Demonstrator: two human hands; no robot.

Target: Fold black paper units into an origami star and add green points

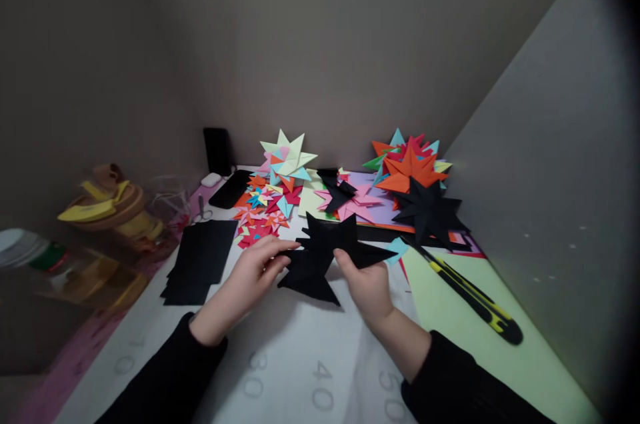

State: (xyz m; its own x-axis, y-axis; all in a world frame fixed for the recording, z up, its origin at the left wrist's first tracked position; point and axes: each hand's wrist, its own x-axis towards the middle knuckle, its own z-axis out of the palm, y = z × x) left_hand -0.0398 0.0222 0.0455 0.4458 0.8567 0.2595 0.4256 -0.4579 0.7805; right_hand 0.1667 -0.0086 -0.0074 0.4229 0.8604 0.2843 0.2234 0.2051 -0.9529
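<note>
Black paper star (320, 257) is in both hands, just above the near-middle of the white table (290, 351), between the two grips. Left grip (265, 264): thumb and index nearly closed at the star's left tip, pinching it. Right grip (367, 284): thumb flat on top, right of the star's center, one star point running out over the hand; fingers are hidden underneath, so can't tell their exact spread, but it has hold of the paper. Stack of black sheets (203, 264) is left of the left grip, scissors (203, 209) just beyond it. Utility knife (475, 301) sits right of the right grip, on a pale green sheet (525, 324). Second black star (433, 211) is far right, leaning against an orange star (413, 167). Small multicolored stars (263, 214) are piled beyond the left grip.
</note>
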